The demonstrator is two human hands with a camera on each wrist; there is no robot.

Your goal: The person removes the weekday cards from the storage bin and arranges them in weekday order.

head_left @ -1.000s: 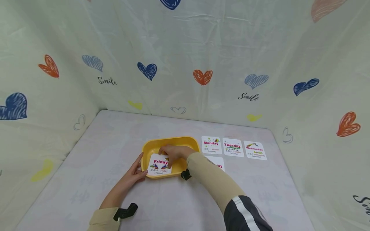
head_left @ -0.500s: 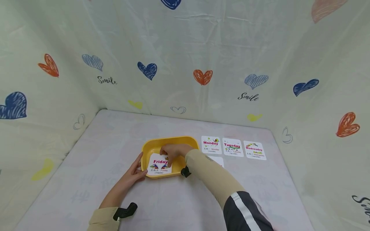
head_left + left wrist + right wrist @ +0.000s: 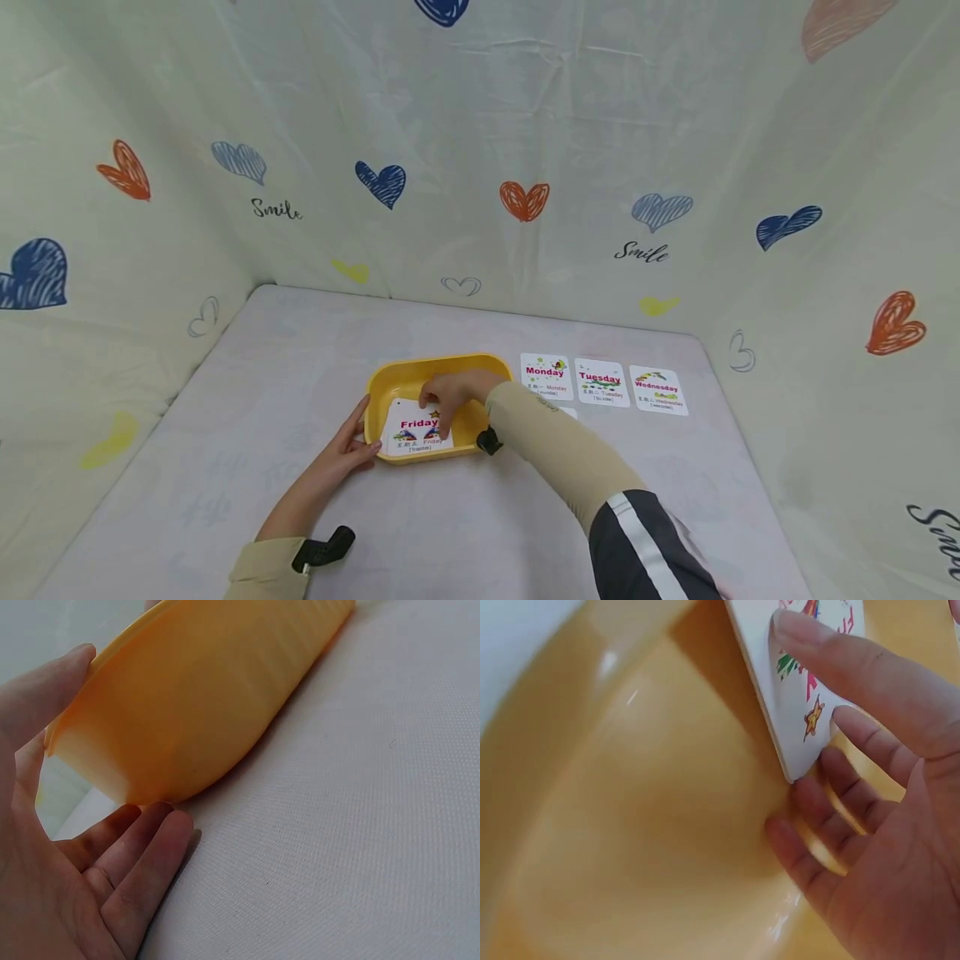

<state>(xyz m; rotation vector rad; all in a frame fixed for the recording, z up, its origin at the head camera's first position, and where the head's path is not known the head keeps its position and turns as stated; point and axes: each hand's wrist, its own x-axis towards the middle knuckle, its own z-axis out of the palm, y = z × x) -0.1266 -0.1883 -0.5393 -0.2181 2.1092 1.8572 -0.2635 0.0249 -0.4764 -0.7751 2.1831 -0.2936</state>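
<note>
A white Friday card point(image 3: 416, 429) with red lettering is inside the yellow tray point(image 3: 397, 379) at mid-table in the head view. My right hand point(image 3: 456, 398) reaches into the tray and pinches the card's right side. In the right wrist view the thumb presses on the printed face of the Friday card point(image 3: 802, 720), with fingers at its edge and behind it; that edge is raised from the tray floor. My left hand point(image 3: 348, 450) holds the tray's left end, thumb on the rim and several fingertips against the lower wall of the tray point(image 3: 172, 712).
Right of the tray, a Monday card point(image 3: 547, 377), a Tuesday card point(image 3: 602, 382) and a Wednesday card point(image 3: 658, 390) lie in a row. Another card point(image 3: 570, 412) below Monday is mostly hidden by the right sleeve. A curtain printed with hearts point(image 3: 525, 200) hangs behind the table.
The right hand has shifted slightly right, and the Friday card's right side has moved with it. More of the card below Monday is now covered by the sleeve. The left hand stays in place.
</note>
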